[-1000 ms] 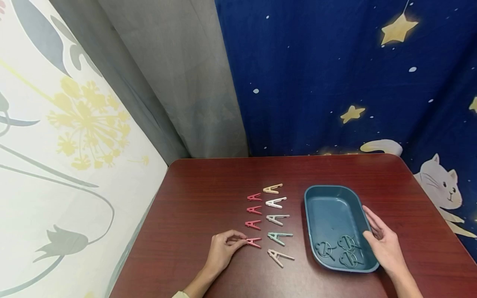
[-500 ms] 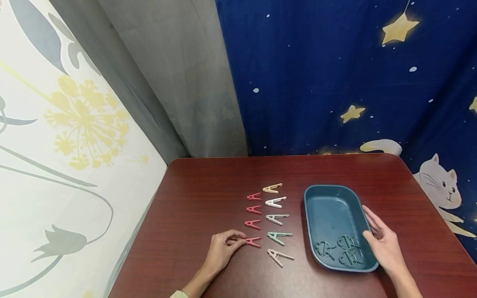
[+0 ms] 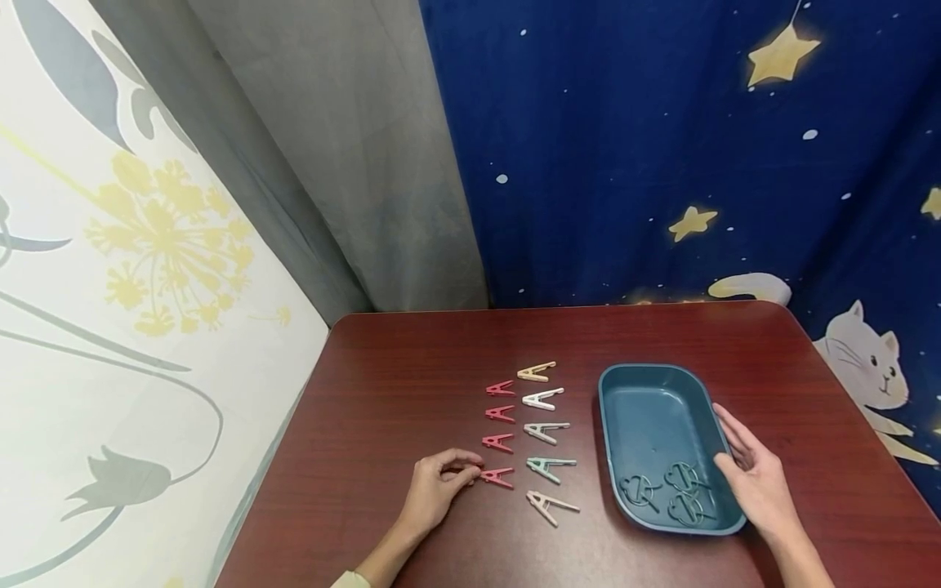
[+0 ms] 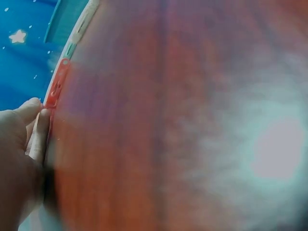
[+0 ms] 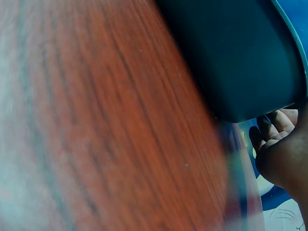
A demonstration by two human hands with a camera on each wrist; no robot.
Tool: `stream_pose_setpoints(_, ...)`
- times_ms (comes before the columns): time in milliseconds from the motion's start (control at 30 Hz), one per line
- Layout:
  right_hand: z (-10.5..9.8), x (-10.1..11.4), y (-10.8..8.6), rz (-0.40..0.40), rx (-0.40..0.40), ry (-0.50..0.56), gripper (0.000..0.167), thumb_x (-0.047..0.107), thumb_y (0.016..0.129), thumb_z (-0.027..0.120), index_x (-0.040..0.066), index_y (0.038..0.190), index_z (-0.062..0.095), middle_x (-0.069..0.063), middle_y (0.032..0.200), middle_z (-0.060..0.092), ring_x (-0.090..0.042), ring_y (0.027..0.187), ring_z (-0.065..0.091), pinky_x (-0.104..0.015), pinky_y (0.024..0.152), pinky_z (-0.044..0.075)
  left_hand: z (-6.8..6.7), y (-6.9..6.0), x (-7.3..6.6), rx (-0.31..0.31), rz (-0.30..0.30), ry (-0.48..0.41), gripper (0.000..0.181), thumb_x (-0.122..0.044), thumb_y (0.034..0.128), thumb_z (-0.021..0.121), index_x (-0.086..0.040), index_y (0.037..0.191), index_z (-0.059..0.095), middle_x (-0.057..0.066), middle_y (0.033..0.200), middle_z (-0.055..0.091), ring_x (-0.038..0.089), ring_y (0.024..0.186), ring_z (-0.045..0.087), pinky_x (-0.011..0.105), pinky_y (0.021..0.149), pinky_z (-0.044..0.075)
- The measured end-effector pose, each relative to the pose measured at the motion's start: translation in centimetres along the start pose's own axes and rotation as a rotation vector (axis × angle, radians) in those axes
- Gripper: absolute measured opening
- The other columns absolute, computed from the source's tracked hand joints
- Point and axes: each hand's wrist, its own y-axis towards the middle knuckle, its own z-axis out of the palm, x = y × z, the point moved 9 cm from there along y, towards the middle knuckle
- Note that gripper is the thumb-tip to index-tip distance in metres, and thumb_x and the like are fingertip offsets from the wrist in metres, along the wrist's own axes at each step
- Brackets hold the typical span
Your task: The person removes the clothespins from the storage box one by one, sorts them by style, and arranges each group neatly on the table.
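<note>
On the dark red table, my left hand is at the near end of the left column of clothespins. Its thumb and index finger sit parted at the tail of a pink-red clothespin; the left wrist view shows the fingertips right at the end of that red clothespin. Above it lie more red clothespins in a line. My right hand holds the right side of a blue-green plastic tray, thumb over the rim and fingers along the outer wall. Several dark green wire-like looped pieces lie inside.
Beside the red ones runs a second column of clothespins: a yellow one, a white one, a pale grey one, a mint one and a beige one. A starry blue curtain hangs behind the table.
My left fingers have loosened from the pink-red clothespin and drawn slightly left, baring more of its tail. The right hand and tray have stayed in place.
</note>
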Motion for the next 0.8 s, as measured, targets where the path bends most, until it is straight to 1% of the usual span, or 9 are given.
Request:
stream_pose_setpoints(67, 0.0, 0.0, 0.0, 0.0, 0.003, 0.001, 0.064, -0.01, 0.1, 0.056, 0.004, 0.161, 0.043, 0.013, 0.155, 0.051, 0.018, 0.127, 0.049, -0.002, 0.095, 0.041, -0.5, 0.3, 0.2, -0.018, -0.022, -0.068, 0.008, -0.005, 0.0958, 0.078, -0.006, 0.104, 0.08, 0.011, 0.097, 0.08, 0.022, 0.082, 0.077, 0.032, 0.071, 0.064)
stream_pose_setpoints(133, 0.0, 0.0, 0.0, 0.001, 0.005, 0.0, 0.065, -0.01, 0.1, 0.056, 0.004, 0.162, 0.043, 0.012, 0.155, 0.051, 0.018, 0.127, 0.049, -0.002, 0.095, 0.041, -1.2, 0.8, 0.4, -0.053, -0.034, -0.115, 0.007, -0.004, 0.0967, 0.077, -0.004, 0.103, 0.079, 0.016, 0.097, 0.079, 0.026, 0.082, 0.077, 0.035, 0.071, 0.065)
stream_pose_setpoints(267, 0.0, -0.1, 0.0, 0.007, 0.002, 0.001, 0.065, -0.01, 0.1, 0.056, 0.004, 0.162, 0.043, 0.011, 0.156, 0.051, 0.018, 0.126, 0.049, -0.002, 0.095, 0.041, -2.8, 2.0, 0.3, -0.147, -0.036, -0.126, 0.005, -0.006, 0.0967, 0.078, -0.005, 0.101, 0.08, 0.016, 0.096, 0.079, 0.027, 0.084, 0.077, 0.034, 0.071, 0.065)
stream_pose_setpoints(367, 0.0, -0.1, 0.1, 0.005, 0.0, 0.004, 0.064, -0.01, 0.1, 0.056, 0.004, 0.161, 0.043, 0.013, 0.155, 0.051, 0.018, 0.126, 0.05, -0.002, 0.094, 0.041, -3.8, 3.1, -0.4, -0.204, -0.028, -0.135, 0.006, -0.006, 0.097, 0.077, -0.005, 0.102, 0.081, 0.013, 0.098, 0.08, 0.03, 0.088, 0.078, 0.033, 0.074, 0.064)
stream_pose_setpoints(500, 0.1, 0.0, 0.1, -0.004, -0.002, 0.018, 0.064, -0.012, 0.099, 0.057, 0.002, 0.161, 0.044, 0.014, 0.154, 0.051, 0.017, 0.127, 0.05, -0.002, 0.094, 0.041, -4.5, 5.2, -2.0, -0.237, 0.002, -0.175, 0.011, -0.003, 0.1002, 0.072, 0.0, 0.108, 0.079, 0.013, 0.104, 0.081, 0.04, 0.097, 0.077, 0.034, 0.08, 0.064)
stream_pose_setpoints(600, 0.1, 0.0, 0.2, -0.01, -0.005, 0.03, 0.064, -0.013, 0.098, 0.057, 0.002, 0.16, 0.044, 0.013, 0.155, 0.052, 0.017, 0.127, 0.05, -0.002, 0.095, 0.041, -4.4, 7.0, -3.9, -0.237, 0.049, -0.178, 0.017, -0.003, 0.1039, 0.067, 0.005, 0.115, 0.077, 0.013, 0.109, 0.08, 0.046, 0.104, 0.074, 0.037, 0.085, 0.063)
stream_pose_setpoints(667, 0.1, 0.0, 0.2, -0.009, -0.006, 0.029, 0.065, -0.013, 0.098, 0.057, 0.002, 0.16, 0.044, 0.012, 0.154, 0.052, 0.017, 0.127, 0.05, -0.002, 0.095, 0.041, -3.8, 8.2, -5.3, -0.229, 0.089, -0.175, 0.021, -0.005, 0.1061, 0.064, 0.007, 0.12, 0.074, 0.013, 0.113, 0.079, 0.047, 0.109, 0.072, 0.041, 0.089, 0.062)
stream_pose_setpoints(733, 0.1, 0.0, 0.2, -0.006, -0.006, 0.024, 0.065, -0.012, 0.098, 0.057, 0.002, 0.16, 0.044, 0.012, 0.155, 0.051, 0.017, 0.127, 0.05, -0.002, 0.095, 0.041, -2.8, 9.3, -6.8, -0.212, 0.123, -0.161, 0.025, -0.007, 0.108, 0.062, 0.006, 0.125, 0.072, 0.012, 0.118, 0.078, 0.043, 0.113, 0.072, 0.042, 0.094, 0.06)
stream_pose_setpoints(800, 0.1, 0.0, 0.1, -0.002, -0.006, 0.016, 0.065, -0.012, 0.099, 0.057, 0.002, 0.161, 0.044, 0.012, 0.154, 0.051, 0.018, 0.126, 0.05, -0.002, 0.095, 0.041, -1.4, 10.3, -8.1, -0.19, 0.133, -0.161, 0.027, -0.011, 0.1088, 0.062, 0.002, 0.131, 0.071, 0.01, 0.124, 0.077, 0.036, 0.119, 0.071, 0.04, 0.099, 0.058)
